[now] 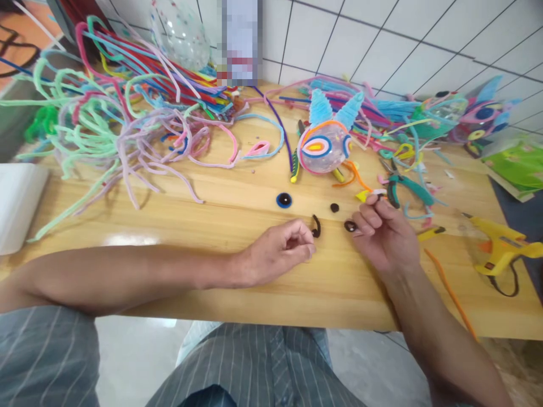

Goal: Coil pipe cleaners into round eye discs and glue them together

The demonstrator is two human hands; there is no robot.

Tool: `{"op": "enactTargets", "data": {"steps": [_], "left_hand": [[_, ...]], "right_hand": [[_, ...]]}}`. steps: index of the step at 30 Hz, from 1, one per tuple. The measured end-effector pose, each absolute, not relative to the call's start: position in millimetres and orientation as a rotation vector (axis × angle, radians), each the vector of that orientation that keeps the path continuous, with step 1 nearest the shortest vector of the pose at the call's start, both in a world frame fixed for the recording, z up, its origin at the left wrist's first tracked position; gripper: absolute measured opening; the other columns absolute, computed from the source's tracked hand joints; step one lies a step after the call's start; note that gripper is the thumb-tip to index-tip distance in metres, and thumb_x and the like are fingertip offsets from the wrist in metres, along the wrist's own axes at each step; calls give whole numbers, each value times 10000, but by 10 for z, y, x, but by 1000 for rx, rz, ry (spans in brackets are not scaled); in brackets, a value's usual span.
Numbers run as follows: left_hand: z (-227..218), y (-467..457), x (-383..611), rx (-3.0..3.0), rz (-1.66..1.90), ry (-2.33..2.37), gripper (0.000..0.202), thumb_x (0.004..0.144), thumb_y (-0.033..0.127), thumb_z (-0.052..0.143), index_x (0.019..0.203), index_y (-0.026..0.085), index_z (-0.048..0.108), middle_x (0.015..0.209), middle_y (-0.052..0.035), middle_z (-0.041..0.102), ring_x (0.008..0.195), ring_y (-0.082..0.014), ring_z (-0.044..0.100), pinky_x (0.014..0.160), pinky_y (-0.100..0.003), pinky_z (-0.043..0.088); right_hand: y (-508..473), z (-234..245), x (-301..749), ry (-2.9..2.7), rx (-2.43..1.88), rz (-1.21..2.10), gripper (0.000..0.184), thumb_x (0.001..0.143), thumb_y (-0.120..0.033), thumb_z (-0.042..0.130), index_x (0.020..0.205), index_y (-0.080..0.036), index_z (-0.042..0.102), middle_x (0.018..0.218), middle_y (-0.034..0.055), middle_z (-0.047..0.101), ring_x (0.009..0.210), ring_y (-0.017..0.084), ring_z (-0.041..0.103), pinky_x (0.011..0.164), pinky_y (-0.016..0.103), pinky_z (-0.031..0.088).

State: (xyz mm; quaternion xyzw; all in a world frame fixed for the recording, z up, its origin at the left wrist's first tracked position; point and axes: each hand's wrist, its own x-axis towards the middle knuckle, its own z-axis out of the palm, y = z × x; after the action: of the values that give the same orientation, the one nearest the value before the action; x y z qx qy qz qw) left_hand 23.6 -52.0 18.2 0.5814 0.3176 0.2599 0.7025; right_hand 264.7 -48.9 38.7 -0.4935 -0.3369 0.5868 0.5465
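Observation:
My left hand rests on the wooden table with its fingers curled, pinching a short black pipe-cleaner piece. My right hand is beside it, fingers bent around a small dark round coil at its thumb. A blue-rimmed black eye disc and a small black ball lie just beyond the hands. Farther back stands a clear ball creature with blue pipe-cleaner ears and a ringed eye.
Heaps of coloured pipe cleaners cover the table's back and left. Teal-handled pliers lie right of the creature. A yellow glue gun and an orange pipe cleaner lie at the right edge. A white roll sits far left.

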Motion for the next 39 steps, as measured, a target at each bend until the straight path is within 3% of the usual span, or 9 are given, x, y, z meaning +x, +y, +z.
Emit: {"op": "enactTargets", "data": {"steps": [5, 11, 17, 19, 21, 24, 28, 34, 39], "left_hand": [[122, -488, 195, 1811, 777, 664, 31, 931, 191, 581, 943, 164, 590, 803, 20, 546, 658, -83, 486, 622, -230, 402], [92, -472, 197, 1897, 795, 619, 46, 935, 146, 551, 915, 160, 590, 846, -4, 591, 672, -81, 513, 634, -217, 421], [86, -485, 206, 1891, 760, 591, 58, 923, 134, 559, 888, 161, 597, 789, 11, 602, 646, -76, 502, 610, -198, 403], [80, -489, 205, 1896, 745, 584, 64, 922, 138, 556, 885, 161, 603, 789, 8, 614, 650, -78, 509, 615, -201, 405], [77, -493, 204, 1896, 738, 579, 71, 924, 146, 554, 882, 158, 610, 796, 2, 626, 660, -82, 518, 626, -205, 411], [78, -496, 202, 1887, 727, 580, 78, 926, 158, 555, 876, 158, 615, 804, -2, 636, 672, -86, 529, 640, -210, 420], [75, -494, 205, 1869, 708, 603, 71, 930, 171, 562, 886, 163, 617, 808, -3, 644, 674, -91, 531, 651, -219, 426], [61, -486, 225, 1794, 732, 614, 71, 926, 173, 567, 875, 160, 614, 800, 6, 620, 674, -86, 524, 656, -223, 416], [111, -475, 229, 1446, 716, 599, 168, 959, 338, 624, 983, 173, 606, 807, 21, 585, 684, -88, 496, 644, -230, 414]], "right_hand": [[-443, 398, 2877, -1174, -1477, 789, 144, 938, -387, 635, 923, -270, 717, 678, -10, 559, 604, 170, 529, 603, 334, 450], [-421, 462, 3201, -1814, -1962, -152, 301, 982, -422, 568, 771, -237, 675, 1047, 158, 680, 1119, 363, 598, 1001, 593, 431], [-425, 460, 3311, -1753, -2178, -290, 323, 1003, -381, 548, 748, -223, 669, 937, 186, 675, 1093, 401, 615, 970, 600, 466], [-435, 470, 3304, -1705, -2216, -369, 214, 945, -373, 665, 879, -177, 721, 1018, 223, 695, 1120, 426, 622, 962, 599, 485], [-464, 493, 3246, -1737, -2128, -454, 284, 907, -364, 733, 1072, -133, 729, 1150, 264, 691, 1178, 442, 609, 994, 607, 482], [-544, 494, 3051, -2078, -1749, -279, 293, 967, -347, 664, 1229, -218, 691, 1218, 188, 695, 1196, 368, 625, 1031, 562, 495], [-632, 326, 2750, -2512, -1308, 285, 246, 987, -224, 603, 1205, -290, 697, 1194, 102, 691, 1141, 280, 665, 966, 470, 564], [-645, 215, 2619, -2394, -1304, 286, 47, 952, -204, 668, 946, -247, 683, 1100, 96, 691, 1078, 277, 676, 937, 477, 556], [-731, 450, 2445, -2144, -1337, 495, 79, 936, -203, 713, 978, -263, 684, 882, 7, 725, 794, 178, 692, 738, 324, 563]]}}
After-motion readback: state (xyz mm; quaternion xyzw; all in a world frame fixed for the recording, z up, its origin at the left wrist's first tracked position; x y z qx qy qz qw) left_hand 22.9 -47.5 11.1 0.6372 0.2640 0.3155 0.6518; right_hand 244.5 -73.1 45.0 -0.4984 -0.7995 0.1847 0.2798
